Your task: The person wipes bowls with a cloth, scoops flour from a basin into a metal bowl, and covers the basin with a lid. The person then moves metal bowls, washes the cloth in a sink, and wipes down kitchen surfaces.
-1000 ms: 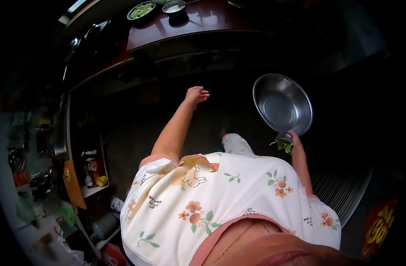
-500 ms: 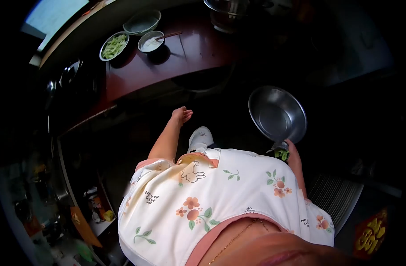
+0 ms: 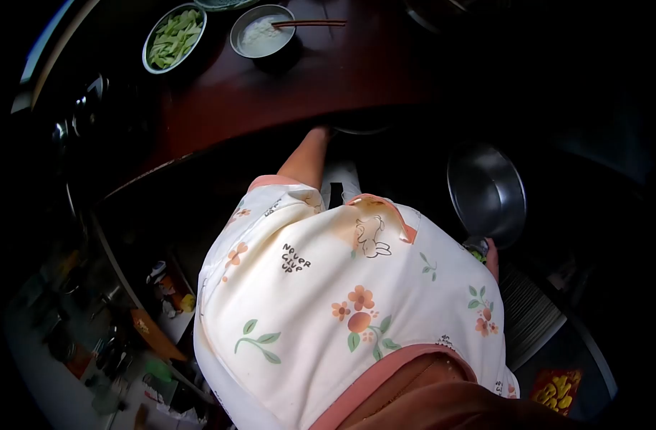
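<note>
My right hand (image 3: 492, 256), partly covered by my shirt, is closed at the near rim of a large metal basin (image 3: 485, 193), which hangs tilted at my right side. Against that rim, by the same hand, is a small bundle of greens (image 3: 477, 247) in something dark and shiny that I cannot make out. My left hand (image 3: 319, 135) reaches forward to the underside of the table's near edge; its fingers are lost in shadow. Close to it shows the pale rim of a round thing (image 3: 360, 131) below the tabletop.
On the dark red table (image 3: 220, 107) stand a bowl of cut green vegetable (image 3: 174, 39) and a bowl of white stuff (image 3: 263, 32) with chopsticks (image 3: 310, 23) across it. Cluttered shelves (image 3: 163, 294) are at lower left. A ribbed panel (image 3: 532, 312) is at right.
I have come closer to the table. My left hand, free with fingers extended before, has moved forward under the table's edge. The basin stays in my right hand.
</note>
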